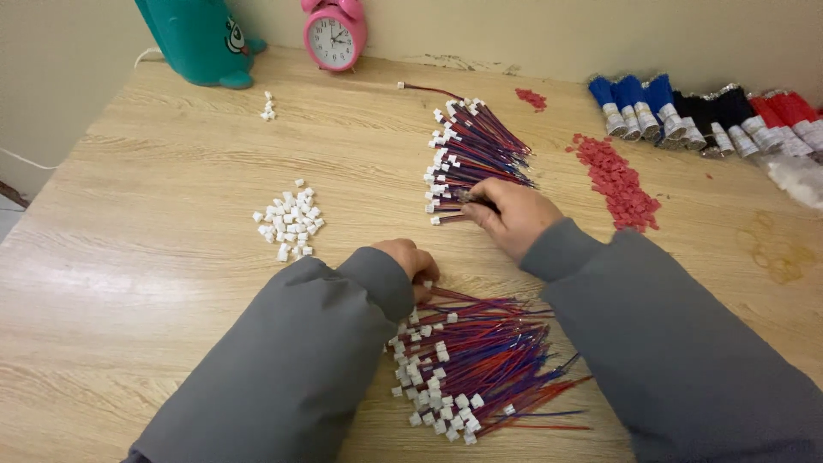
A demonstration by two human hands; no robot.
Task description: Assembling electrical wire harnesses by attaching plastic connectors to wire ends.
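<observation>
My right hand point(512, 214) rests on the near edge of a fanned pile of red and blue wires with white connectors point(470, 150), fingers pinched on a few of those wires. My left hand point(415, 261) is curled shut at the top of a second, nearer pile of the same wires point(480, 364); whether it holds anything is hidden by my grey sleeve. A heap of loose white plastic connectors point(291, 222) lies to the left of both hands.
A strip of small red connectors point(615, 180) lies to the right. Bundles of blue, black and red wires point(703, 111) line the back right. A pink alarm clock point(335, 34) and teal toy point(201, 39) stand at the back. The wooden table point(129, 257) holds it all.
</observation>
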